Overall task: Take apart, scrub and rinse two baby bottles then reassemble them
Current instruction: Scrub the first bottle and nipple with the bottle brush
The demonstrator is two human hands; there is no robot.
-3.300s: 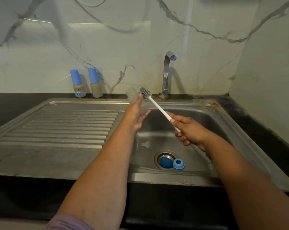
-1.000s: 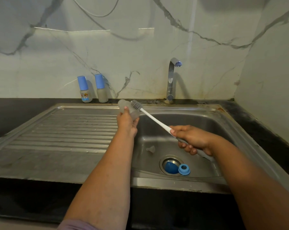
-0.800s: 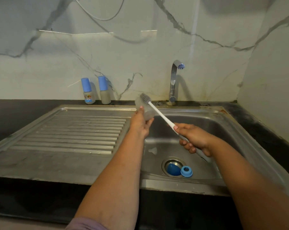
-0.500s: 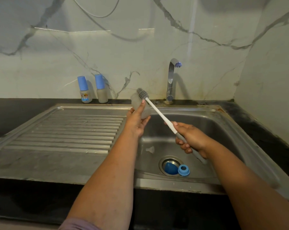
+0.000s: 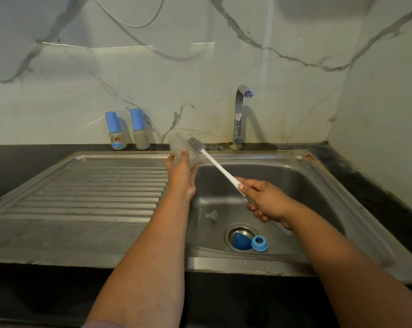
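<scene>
Left hand (image 5: 180, 172) grips the light, slippery-looking clear bottle body (image 5: 185, 151) round its barrel; right hand (image 5: 263, 200) holds the stiff bottle brush (image 5: 218, 165) by its handle.

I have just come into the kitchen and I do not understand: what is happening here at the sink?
A person is washing a baby bottle. The left hand holds a clear bottle body over the sink, and the right hand grips a white bottle brush whose bristle head is at the bottle. A clear nipple, a blue cap and a blue ring lie in the basin. Two capped bottles stand by the wall. No water shows at the tap.
</scene>
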